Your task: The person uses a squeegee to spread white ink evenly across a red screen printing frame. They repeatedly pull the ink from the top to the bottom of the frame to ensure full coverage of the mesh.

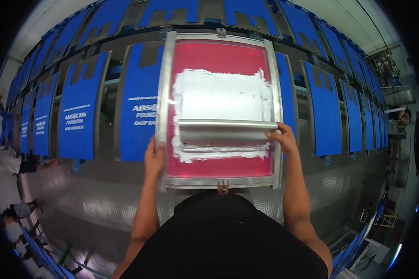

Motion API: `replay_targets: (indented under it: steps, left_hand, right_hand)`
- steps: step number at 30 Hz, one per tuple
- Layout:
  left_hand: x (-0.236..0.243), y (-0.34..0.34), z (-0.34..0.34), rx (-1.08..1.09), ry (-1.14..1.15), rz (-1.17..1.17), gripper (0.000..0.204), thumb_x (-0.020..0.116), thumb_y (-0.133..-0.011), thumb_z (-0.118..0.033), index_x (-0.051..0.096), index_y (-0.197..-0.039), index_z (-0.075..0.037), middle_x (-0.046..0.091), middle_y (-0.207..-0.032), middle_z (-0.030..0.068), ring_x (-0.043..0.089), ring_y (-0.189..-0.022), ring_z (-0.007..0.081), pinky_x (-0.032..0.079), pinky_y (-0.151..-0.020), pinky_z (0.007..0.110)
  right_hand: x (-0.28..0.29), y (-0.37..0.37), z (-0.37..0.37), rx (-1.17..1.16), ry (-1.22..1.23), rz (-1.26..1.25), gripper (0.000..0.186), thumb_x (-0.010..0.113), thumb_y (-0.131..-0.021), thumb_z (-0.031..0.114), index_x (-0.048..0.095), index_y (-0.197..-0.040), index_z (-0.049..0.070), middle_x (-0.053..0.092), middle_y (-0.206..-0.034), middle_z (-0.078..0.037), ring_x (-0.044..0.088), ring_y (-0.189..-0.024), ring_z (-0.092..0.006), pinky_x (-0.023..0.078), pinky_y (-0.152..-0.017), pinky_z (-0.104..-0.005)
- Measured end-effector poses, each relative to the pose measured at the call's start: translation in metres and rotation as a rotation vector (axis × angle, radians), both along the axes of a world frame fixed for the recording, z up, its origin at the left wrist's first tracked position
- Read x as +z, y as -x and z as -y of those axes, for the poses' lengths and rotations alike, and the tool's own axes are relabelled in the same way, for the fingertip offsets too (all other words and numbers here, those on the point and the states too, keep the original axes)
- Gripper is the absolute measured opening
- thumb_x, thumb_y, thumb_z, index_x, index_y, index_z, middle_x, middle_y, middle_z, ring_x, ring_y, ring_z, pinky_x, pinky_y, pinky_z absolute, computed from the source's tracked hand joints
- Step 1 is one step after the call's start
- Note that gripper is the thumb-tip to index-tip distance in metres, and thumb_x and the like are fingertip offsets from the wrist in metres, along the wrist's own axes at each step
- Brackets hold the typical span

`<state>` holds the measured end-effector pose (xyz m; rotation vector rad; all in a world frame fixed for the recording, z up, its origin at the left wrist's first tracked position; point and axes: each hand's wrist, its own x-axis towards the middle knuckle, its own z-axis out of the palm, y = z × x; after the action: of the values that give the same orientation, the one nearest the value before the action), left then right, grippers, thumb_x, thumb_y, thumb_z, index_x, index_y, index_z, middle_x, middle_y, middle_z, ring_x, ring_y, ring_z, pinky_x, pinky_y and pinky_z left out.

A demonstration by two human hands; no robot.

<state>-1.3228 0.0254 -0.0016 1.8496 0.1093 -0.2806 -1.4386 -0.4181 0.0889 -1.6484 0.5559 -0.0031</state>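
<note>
A screen printing frame (163,107) with metal sides and pink-red mesh (219,53) is in front of me. Thick white ink (219,93) covers the middle of the mesh. Across the lower part of the ink lies a wide metal squeegee (223,133). My left hand (154,156) is closed around the frame's left side, its thumb on top and its other fingers mostly hidden. At the other side, my right hand (284,138) grips the squeegee's right end, next to the frame's right rail. Whatever lies under the mesh is hidden.
Blue cut fabric panels on boards stand in rows to both sides, including a printed panel (139,83) at left and a plain panel (323,107) at right. More boards (251,16) line the far side. People (14,160) are at the left edge; another person (402,115) is far right.
</note>
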Motion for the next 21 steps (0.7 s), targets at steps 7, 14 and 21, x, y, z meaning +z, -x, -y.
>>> replay_targets:
  steps: [7, 14, 21]
  left_hand:
    - [0.013, 0.013, 0.033, -0.134, 0.101, -0.069, 0.048, 0.057, -0.097, -0.028, 0.049, -0.132, 0.004, 0.062, -0.121, 0.0165, 0.057, -0.109, 0.0179, 0.043, -0.094, 0.028]
    - [0.024, 0.067, 0.153, -0.037, 0.071, -0.085, 0.047, 0.056, -0.097, -0.025, 0.048, -0.134, 0.002, 0.062, -0.121, 0.0152, 0.057, -0.109, 0.0184, 0.043, -0.094, 0.029]
    - [-0.033, 0.065, 0.154, -0.049, -0.086, -0.013, 0.049, 0.056, -0.096, -0.029, 0.048, -0.134, 0.001, 0.059, -0.126, 0.0174, 0.056, -0.112, 0.0208, 0.042, -0.096, 0.03]
  right_hand:
    - [0.027, 0.054, 0.012, -0.137, 0.021, -0.034, 0.034, 0.077, -0.067, 0.009, 0.07, -0.098, -0.002, 0.066, -0.086, -0.006, 0.061, -0.083, -0.015, 0.047, -0.078, -0.0283]
    - [0.012, 0.078, 0.146, -0.005, 0.021, -0.108, 0.036, 0.079, -0.064, 0.011, 0.069, -0.096, 0.0, 0.064, -0.087, -0.005, 0.059, -0.089, -0.0171, 0.044, -0.086, -0.033]
    - [-0.061, 0.089, 0.153, 0.007, 0.124, -0.047, 0.037, 0.079, -0.067, 0.016, 0.069, -0.099, 0.0, 0.063, -0.083, -0.004, 0.058, -0.079, -0.0136, 0.046, -0.075, -0.0288]
